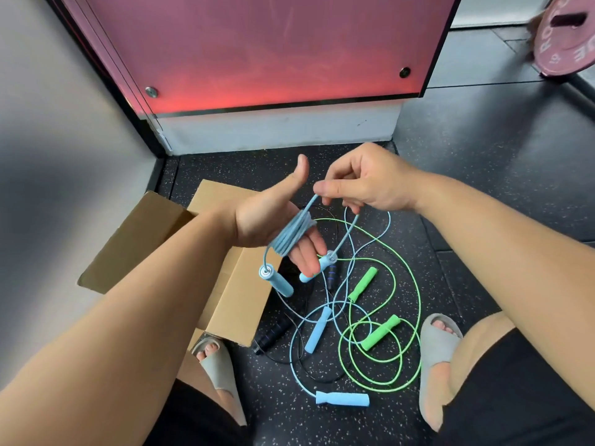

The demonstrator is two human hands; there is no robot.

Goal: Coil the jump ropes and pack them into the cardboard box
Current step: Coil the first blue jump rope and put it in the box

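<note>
A light blue jump rope (pixel 291 233) is wound in several turns around my left hand (pixel 273 217), whose fingers are straight and thumb up. One of its blue handles (pixel 280 283) hangs below that hand. My right hand (pixel 363 181) pinches the free blue cord just above the coil. The other handle (pixel 317 268) dangles behind my left fingers. The open cardboard box (pixel 231 300) sits on the floor under my left forearm. On the floor lie a green rope (pixel 380 336), a second blue rope (pixel 341 398) and a black rope (pixel 273 333), tangled together.
A grey wall is at the left and a pink panel (pixel 257 49) with a white base stands ahead. My feet in grey slippers (pixel 219 371) (pixel 439 355) flank the ropes. A pink weight plate (pixel 566 37) leans at the far right on the black speckled floor.
</note>
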